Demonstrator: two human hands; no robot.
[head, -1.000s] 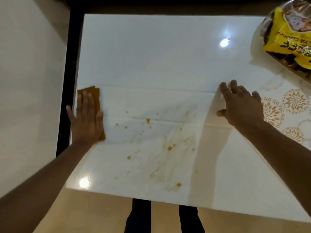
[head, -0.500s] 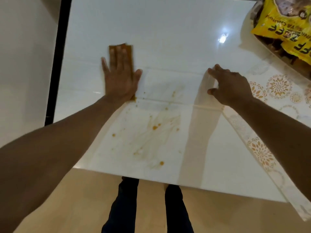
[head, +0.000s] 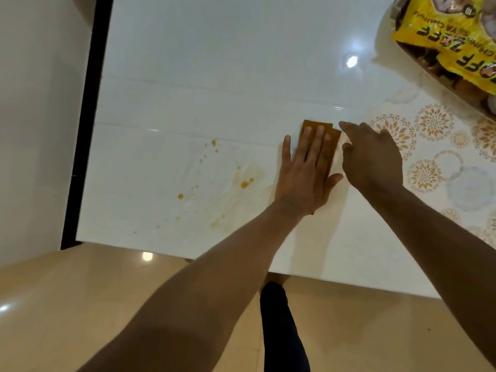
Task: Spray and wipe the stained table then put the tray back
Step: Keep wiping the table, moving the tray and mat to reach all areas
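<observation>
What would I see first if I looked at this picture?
Probably the left hand pressed flat on a brown cloth in the middle of the white table. Orange stains dot the table to its left. A bright yellow snack bag sits at the top right corner.

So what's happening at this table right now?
A person is wiping a stained white table. The left hand lies flat on a brown cloth, pressing it to the tabletop. The right hand rests right beside it, at the edge of a patterned cover. Orange-brown stains lie to the left of the cloth, not yet cleaned off. A tray holding yellow packets sits at the far right corner.
</observation>
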